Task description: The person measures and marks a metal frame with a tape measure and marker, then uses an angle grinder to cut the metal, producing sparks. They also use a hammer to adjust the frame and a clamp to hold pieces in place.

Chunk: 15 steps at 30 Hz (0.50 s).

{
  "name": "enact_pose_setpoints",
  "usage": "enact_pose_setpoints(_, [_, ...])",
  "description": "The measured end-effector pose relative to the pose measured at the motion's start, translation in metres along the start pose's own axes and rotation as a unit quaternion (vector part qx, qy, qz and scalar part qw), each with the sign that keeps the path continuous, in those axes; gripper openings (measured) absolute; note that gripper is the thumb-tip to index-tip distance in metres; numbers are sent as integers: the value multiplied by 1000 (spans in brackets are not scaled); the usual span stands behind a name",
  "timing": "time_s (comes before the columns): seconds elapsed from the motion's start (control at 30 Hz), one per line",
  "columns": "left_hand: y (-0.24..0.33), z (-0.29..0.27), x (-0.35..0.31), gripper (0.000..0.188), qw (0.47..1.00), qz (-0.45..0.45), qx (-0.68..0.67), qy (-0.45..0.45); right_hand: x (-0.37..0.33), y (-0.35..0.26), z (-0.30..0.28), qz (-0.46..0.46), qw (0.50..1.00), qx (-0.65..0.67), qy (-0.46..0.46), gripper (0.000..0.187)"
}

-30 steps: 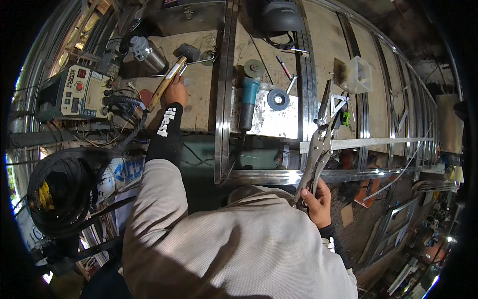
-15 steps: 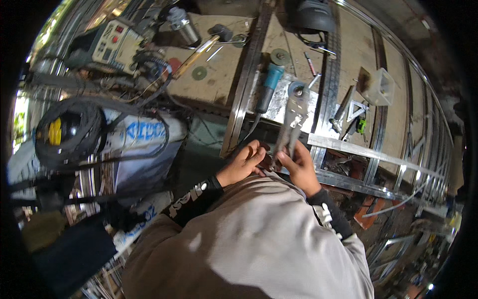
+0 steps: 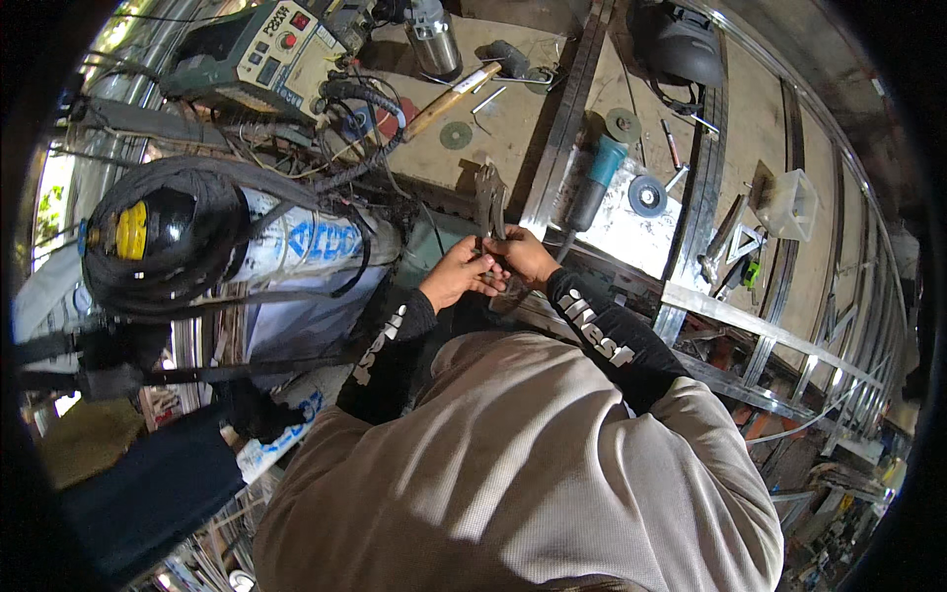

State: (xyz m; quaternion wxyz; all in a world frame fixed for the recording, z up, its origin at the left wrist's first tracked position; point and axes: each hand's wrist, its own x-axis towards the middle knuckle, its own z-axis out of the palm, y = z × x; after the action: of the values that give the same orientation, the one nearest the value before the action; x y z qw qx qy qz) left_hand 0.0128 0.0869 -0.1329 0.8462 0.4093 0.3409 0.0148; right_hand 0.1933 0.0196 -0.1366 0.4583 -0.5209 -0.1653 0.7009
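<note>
Nearest is the person's pale shirt [image 3: 513,454], with dark printed sleeves [image 3: 395,340] reaching forward from it. Just beyond the shirt, the left hand [image 3: 456,277] and right hand [image 3: 526,259] are together, fingers meeting around the handles of a pair of locking pliers [image 3: 489,192]. Both seem clamped on that tool; the fingers hide its lower end, so I cannot tell whether a screw or lever is being worked. The pliers stand raised in front of the body, jaws pointing away toward the workbench [image 3: 513,148], with nothing visible between them.

The step in hand looks like handling or adjusting the pliers rather than gripping work with them. As a judgement, the next move calls for one hand to steady the body while the other's fingers act on the handle end, keeping skin clear of the pinch between the handles.

To the left lies a gas cylinder [image 3: 326,240]; to the right, a flat metal bar [image 3: 760,324] rests across the welded-looking steel frame [image 3: 564,133]. Farther out are a teal angle grinder [image 3: 598,180], a dark grinding disc [image 3: 647,195], a greenish cutting disc [image 3: 456,135] and a wooden-handled hammer [image 3: 449,104]. At the far side stand a welding machine [image 3: 281,61], a metal flask [image 3: 435,47] and a dark welding helmet [image 3: 681,44].
</note>
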Motion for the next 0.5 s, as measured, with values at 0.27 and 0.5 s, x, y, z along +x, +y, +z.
enact_pose_setpoints(0.27, [-13, -67, 21, 16, 976, -59, -186, -92, 42, -18, 35, 78, 986, -75, 129, 25])
enact_pose_setpoints(0.5, [-23, -85, 27, 25, 953, -95, -275, -85, 72, 1, 53, 89, 977, -69, 179, 27])
